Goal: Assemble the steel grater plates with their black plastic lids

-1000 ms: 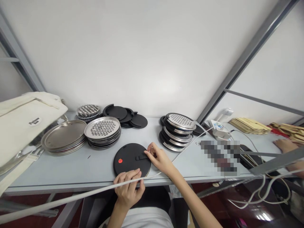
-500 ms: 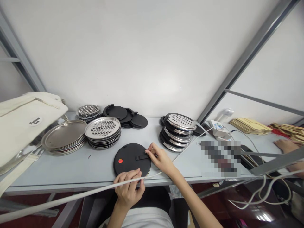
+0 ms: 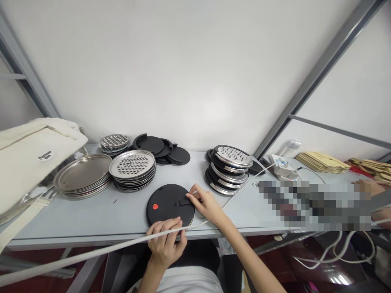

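A round black disc [image 3: 166, 215] lies flat on the table before me, with a red dot [image 3: 155, 206] on its left and a short black tab [image 3: 180, 203] towards its right. My left hand [image 3: 165, 247] is curled over the disc's near edge, fingers on top, holding it. At the right edge, my right hand [image 3: 206, 203] is closed in a pinch by the tab's outer end; what sits between its fingertips is hidden. A white cable [image 3: 122, 247] crosses in front of my left hand.
Behind the disc stand a stack of perforated metal grater plates [image 3: 134, 162], smooth metal plates [image 3: 85, 173], black round parts [image 3: 152, 144] and a pile of black-and-metal discs [image 3: 230, 175]. A cream bag [image 3: 39, 150] is at left. Wooden pieces [image 3: 320, 161] and another person's hand [image 3: 369, 186] are at right.
My right fingertips have shifted very slightly to the left over the end of the tab. The disc and my left hand stay almost where they were.
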Available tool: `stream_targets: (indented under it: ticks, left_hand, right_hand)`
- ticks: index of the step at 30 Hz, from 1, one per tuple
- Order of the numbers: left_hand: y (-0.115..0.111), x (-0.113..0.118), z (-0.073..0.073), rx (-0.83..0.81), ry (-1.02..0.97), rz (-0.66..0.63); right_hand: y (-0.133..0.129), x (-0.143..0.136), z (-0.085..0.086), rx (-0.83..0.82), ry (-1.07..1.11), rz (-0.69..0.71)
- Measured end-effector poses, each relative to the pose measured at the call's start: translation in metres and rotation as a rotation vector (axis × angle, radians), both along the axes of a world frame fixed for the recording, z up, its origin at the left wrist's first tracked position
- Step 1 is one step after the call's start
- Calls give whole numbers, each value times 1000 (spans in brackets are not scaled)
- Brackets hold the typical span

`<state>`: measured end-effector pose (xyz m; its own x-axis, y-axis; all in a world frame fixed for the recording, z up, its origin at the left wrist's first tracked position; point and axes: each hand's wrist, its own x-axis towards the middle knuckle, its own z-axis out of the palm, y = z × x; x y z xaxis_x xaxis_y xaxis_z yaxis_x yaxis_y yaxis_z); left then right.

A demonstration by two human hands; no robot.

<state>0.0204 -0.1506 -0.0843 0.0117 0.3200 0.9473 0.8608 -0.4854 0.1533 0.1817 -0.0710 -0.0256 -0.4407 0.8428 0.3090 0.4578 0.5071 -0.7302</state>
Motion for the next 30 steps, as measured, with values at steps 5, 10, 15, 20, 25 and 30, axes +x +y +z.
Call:
stream_targets:
  ticks: [5, 10, 15, 20, 25, 30]
  left_hand:
    - [0, 0, 1, -5, 1, -9]
    - [0, 0, 0, 0, 5, -5]
    - [1, 0, -1, -4, 2, -9]
    - [1, 0, 0, -8, 5, -6]
    - [0, 0, 1, 2, 2, -8]
    - [0, 0, 2, 7, 0, -3]
  right_hand:
    - [0, 0, -1, -6, 8, -10]
    - [-1, -1, 0, -23, 16, -9]
    - [0, -1, 0, -4, 40, -13]
    - [0, 0, -3, 28, 45, -23]
    - [0, 0, -2, 10, 34, 1]
    - [0, -1, 2, -12, 31, 6]
